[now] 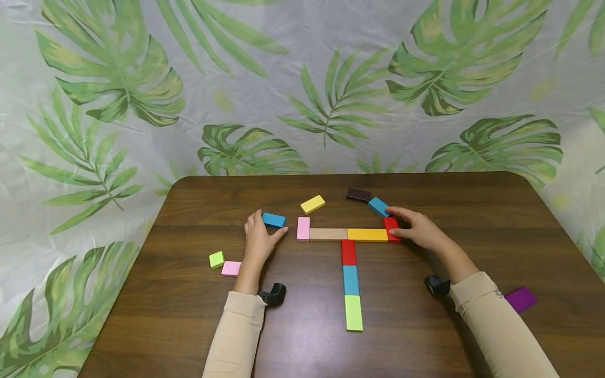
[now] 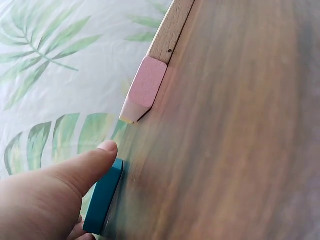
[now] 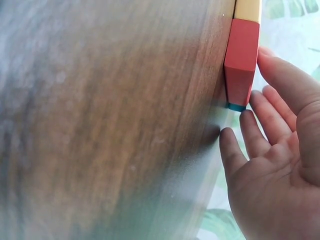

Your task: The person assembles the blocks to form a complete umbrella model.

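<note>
White cloth printed with green leaves (image 1: 326, 31) stands behind a dark brown wood-grain bench (image 1: 307, 304). On the bench, a row joins a pink rectangular block (image 1: 303, 229) set crosswise, a tan wooden rectangular block (image 1: 328, 234), an orange-yellow rectangular block (image 1: 367, 234) and a crosswise red rectangular block (image 1: 390, 223). From its middle, a second red block (image 1: 348, 253), a light-blue rectangular block (image 1: 351, 280) and a lime-green rectangular block (image 1: 353, 313) run toward the person.

The right hand (image 1: 420, 229) has its fingers loosely spread, thumb at the crosswise red block; whether they touch, I cannot tell. The left hand (image 1: 258, 236) holds thumb and fingers apart about a bright-blue rectangular block (image 1: 274, 220), left of the row; contact is unclear.

Smaller still, a pale-yellow rectangular block (image 1: 313, 205) lies beyond the row, and a short lime block (image 1: 216, 259) sits left of the left forearm.
</note>
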A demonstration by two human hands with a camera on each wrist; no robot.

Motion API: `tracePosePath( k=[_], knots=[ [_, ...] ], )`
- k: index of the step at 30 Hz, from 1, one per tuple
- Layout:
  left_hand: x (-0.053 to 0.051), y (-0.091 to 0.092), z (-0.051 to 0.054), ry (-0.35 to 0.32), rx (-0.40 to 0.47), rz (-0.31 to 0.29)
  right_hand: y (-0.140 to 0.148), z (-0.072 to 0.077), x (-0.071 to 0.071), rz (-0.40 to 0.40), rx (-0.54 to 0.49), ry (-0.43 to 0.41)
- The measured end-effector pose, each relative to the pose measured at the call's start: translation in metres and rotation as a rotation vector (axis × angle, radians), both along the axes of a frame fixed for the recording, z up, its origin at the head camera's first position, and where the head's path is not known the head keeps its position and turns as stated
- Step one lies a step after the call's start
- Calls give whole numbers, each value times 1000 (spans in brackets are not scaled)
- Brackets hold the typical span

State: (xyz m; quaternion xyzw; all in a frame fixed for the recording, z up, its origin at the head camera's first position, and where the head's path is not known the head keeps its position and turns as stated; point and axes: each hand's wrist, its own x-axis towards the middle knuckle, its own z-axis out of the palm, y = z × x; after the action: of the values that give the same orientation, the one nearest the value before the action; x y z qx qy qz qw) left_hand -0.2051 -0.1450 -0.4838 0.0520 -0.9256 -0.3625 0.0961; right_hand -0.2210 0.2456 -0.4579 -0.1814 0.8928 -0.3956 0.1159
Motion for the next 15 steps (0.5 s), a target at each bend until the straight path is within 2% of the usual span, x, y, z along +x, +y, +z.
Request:
tracePosePath(
  k=[9, 15],
  knots=[
    [-2, 3, -2, 31, -55, 41, 1, -2, -1, 1, -6, -10],
    [-3, 3, -1, 54, -14, 27, 1, -1, -1, 3, -3, -14]
  ],
)
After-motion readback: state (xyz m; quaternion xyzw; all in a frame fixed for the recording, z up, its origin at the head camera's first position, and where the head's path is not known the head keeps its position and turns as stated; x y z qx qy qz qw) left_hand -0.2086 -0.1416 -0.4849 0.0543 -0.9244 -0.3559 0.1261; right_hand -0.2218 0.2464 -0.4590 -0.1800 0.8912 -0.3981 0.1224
